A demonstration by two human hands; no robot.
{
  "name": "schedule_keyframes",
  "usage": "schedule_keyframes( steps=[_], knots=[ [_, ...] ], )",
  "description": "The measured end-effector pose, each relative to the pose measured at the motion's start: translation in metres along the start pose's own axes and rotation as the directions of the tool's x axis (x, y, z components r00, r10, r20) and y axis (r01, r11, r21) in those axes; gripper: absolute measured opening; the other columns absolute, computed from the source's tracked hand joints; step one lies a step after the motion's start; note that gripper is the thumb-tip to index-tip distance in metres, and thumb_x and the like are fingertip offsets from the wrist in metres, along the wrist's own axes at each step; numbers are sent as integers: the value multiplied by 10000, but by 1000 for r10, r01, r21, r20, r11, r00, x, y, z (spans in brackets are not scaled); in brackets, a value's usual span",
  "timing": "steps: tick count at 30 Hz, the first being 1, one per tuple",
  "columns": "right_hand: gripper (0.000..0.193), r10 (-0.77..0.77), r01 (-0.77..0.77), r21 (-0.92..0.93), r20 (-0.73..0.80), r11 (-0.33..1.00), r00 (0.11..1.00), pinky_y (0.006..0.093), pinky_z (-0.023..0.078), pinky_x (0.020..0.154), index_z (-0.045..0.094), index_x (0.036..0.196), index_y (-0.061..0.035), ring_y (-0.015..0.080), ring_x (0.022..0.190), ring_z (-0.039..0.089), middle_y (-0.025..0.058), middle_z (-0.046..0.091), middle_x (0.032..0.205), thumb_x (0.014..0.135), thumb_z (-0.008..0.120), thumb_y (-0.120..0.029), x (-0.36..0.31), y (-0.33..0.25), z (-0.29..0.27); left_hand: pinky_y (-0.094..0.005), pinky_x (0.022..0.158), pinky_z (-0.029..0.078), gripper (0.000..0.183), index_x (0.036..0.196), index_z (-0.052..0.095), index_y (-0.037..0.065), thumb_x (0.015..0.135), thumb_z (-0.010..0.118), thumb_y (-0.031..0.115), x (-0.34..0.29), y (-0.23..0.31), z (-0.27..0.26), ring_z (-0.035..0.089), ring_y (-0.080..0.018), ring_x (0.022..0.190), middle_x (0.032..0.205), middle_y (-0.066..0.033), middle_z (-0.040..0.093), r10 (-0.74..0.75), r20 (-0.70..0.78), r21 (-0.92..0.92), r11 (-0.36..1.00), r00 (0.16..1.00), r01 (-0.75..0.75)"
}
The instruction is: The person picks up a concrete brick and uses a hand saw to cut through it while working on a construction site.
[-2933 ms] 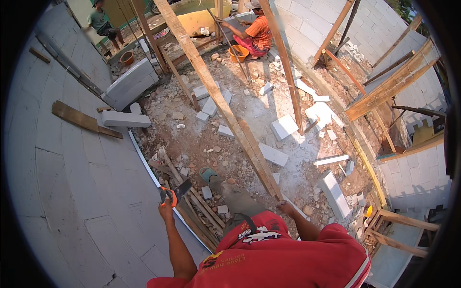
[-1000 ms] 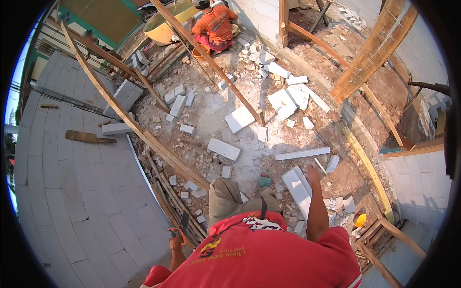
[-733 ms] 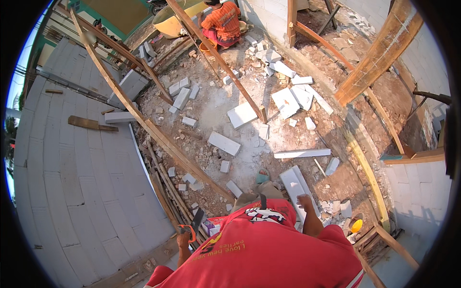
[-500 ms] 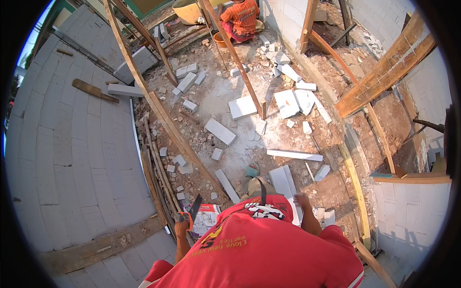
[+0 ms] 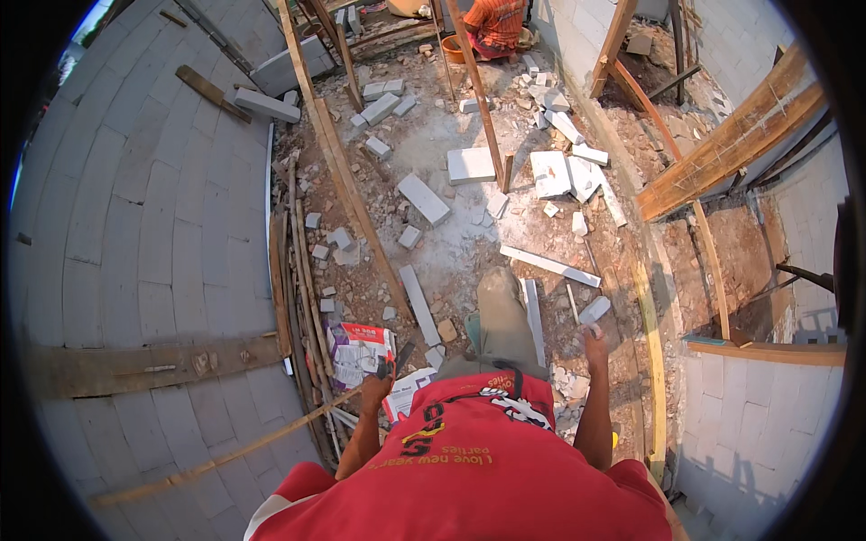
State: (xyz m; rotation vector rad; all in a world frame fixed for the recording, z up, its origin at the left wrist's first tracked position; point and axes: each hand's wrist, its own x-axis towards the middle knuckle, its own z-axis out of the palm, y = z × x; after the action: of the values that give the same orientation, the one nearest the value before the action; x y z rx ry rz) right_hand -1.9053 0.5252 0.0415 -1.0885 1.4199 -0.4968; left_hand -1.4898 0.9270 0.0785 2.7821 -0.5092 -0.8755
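My left hand (image 5: 376, 392) is closed at lower left, around the grip of what looks like a handsaw. Its dark blade (image 5: 404, 358) points up and away, beside printed paper bags (image 5: 361, 350) on the ground. My right hand (image 5: 595, 345) reaches forward at right, its fingers at the near end of a small whitish block piece (image 5: 594, 311). Whether the fingers grip that piece is too small to tell. A thin pale stick (image 5: 572, 303) lies just left of it. Beside my trouser leg (image 5: 503, 311) stretches a long pale block (image 5: 532, 317), partly hidden by it.
White blocks (image 5: 423, 199) and broken pieces (image 5: 550, 174) litter the rubble floor. Slanting timber props (image 5: 347, 194) cross the space. Block walls (image 5: 153, 261) stand on both sides. A person in an orange shirt (image 5: 494, 29) crouches at the far end.
My right hand has left the long pale block and moved forward and right to the small block piece. My left hand and the saw have shifted right, and a trouser leg has come into view.
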Motion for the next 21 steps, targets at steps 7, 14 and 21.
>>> schedule_keyframes(
  steps=[7, 14, 21],
  knots=[
    [390, -30, 48, -201, 91, 978, 995, 321, 486, 867, 639, 1156, -27, 219, 978, 638, 149, 664, 1075, 886, 639, -309, -59, -22, 37, -503, 871, 481, 461, 945, 629, -98, 763, 657, 324, 7, 85, 14, 611, -473, 951, 978, -335, 624, 212, 136, 55, 974, 968, -221],
    [456, 116, -67, -145, 360, 987, 926, 317, 478, 860, 614, 1187, -8, 199, 1013, 625, 153, 656, 1096, 901, 643, -362, -117, -51, 98, -514, 900, 403, 326, 974, 544, -49, 750, 656, 159, -63, 192, 44, 511, -396, 1006, 1023, -234, 542, 637, 89, 50, 765, 766, -642],
    [320, 338, -349, 52, 145, 936, 930, 264, 463, 738, 622, 1115, -23, 96, 861, 563, 10, 625, 948, 898, 676, -252, -115, -3, 90, -501, 980, 362, 367, 1044, 506, -71, 727, 638, 58, -135, 254, 148, 473, -396, 1072, 1123, -216, 487, 736, 44, -120, 675, 676, -728]
  ],
)
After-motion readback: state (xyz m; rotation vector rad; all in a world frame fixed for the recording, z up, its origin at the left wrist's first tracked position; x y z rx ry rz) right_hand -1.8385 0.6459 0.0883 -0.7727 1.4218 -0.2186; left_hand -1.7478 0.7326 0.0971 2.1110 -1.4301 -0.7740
